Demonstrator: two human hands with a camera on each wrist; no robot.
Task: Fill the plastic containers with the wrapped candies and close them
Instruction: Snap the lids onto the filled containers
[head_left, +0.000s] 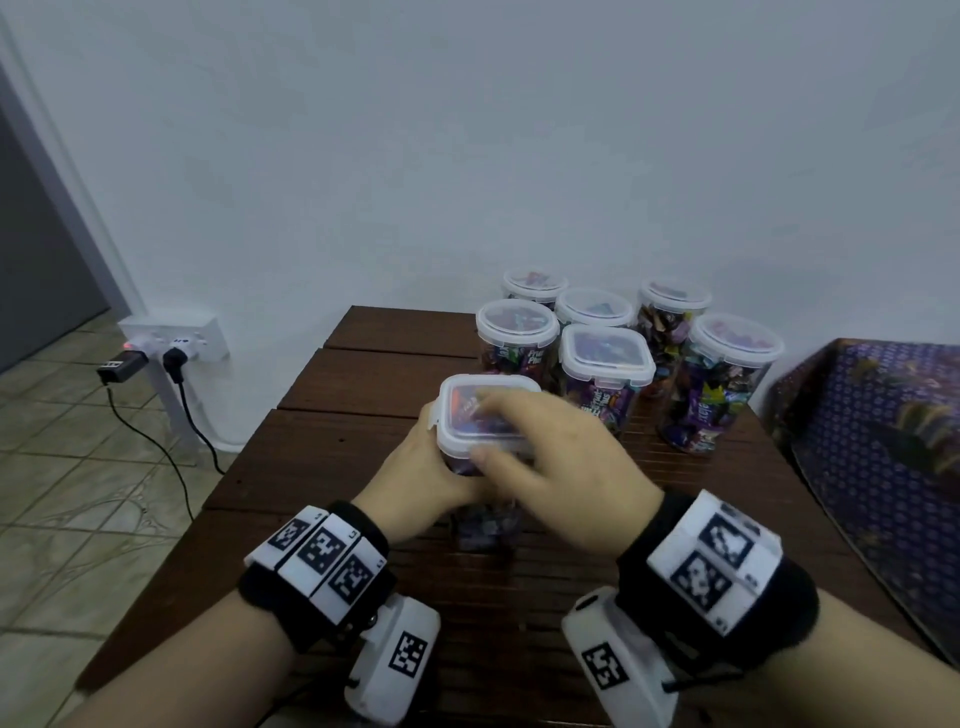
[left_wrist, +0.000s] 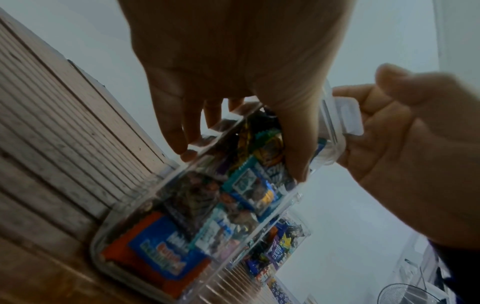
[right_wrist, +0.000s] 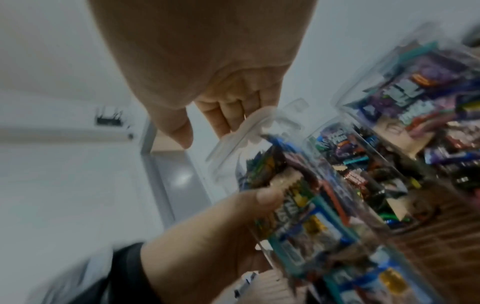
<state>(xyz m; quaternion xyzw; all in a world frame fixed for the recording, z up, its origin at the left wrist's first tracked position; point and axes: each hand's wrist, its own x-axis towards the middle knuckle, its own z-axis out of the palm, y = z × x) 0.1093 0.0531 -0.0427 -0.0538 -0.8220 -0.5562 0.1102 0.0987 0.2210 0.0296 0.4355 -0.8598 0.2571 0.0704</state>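
Left grip (head_left: 426, 467) is wrapped around the upper body of a tall square plastic container (head_left: 483, 519), fingers on its far-left side and thumb on the near face, as the left wrist view shows. Right grip (head_left: 550, 467) lies over the container's white-rimmed lid (head_left: 467, 415), fingers spread and only lightly bent across the top, thumb at the near edge by a lid flap (left_wrist: 348, 115); it holds nothing, only touching the lid. Whether the flaps are latched cannot be told.

Wrapped candies (left_wrist: 249, 185) in blue, teal, orange and purple fill the container, which stands upright on the dark wooden counter (head_left: 363, 467), near the middle.

Six more lidded containers (head_left: 608, 374) packed with candies stand in a cluster at the far right of the counter, one square and the others round, set close together. A purple patterned cloth (head_left: 883, 441) lies to the right of the counter. On the left, a white wall socket (head_left: 174, 338) carries two plugs with black cords trailing over the tiled floor (head_left: 78, 493).
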